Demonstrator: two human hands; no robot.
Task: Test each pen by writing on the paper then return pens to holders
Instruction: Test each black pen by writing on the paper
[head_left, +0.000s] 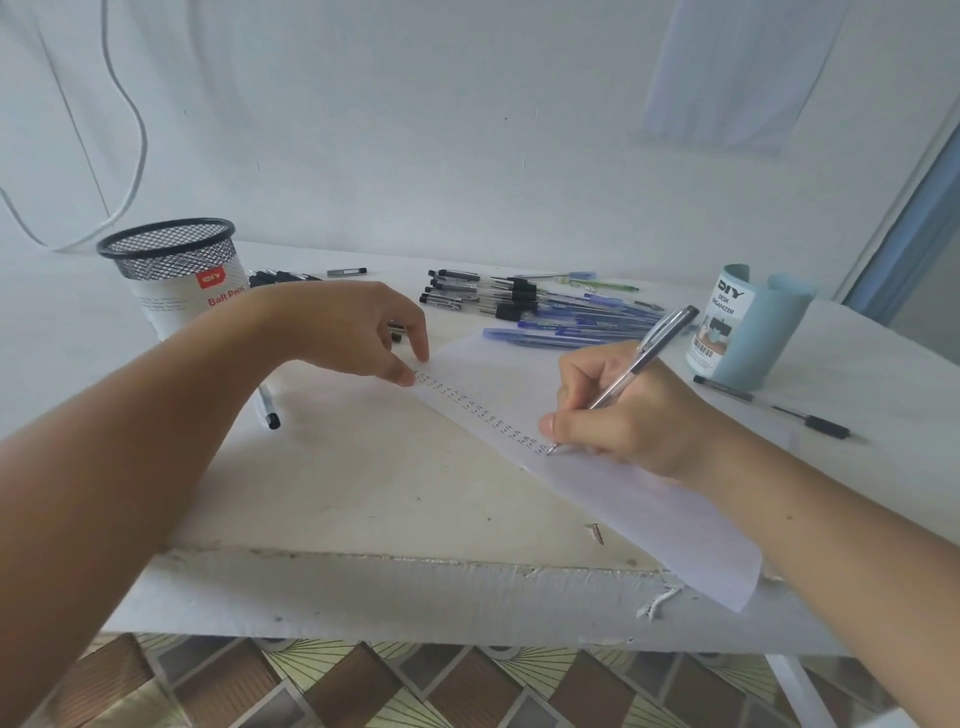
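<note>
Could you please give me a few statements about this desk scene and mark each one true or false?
1. The right hand holds a pen with its tip on the paper. True.
2. The left hand grips a pen. False: its fingertips rest on the paper's far end and hold nothing.
3. The black mesh holder stands left of the light blue organizer. True.
4. Every pen is in a holder. False: a heap of pens lies on the table between the two holders.
5. The paper is blank. False: a column of short written words runs along it.
</note>
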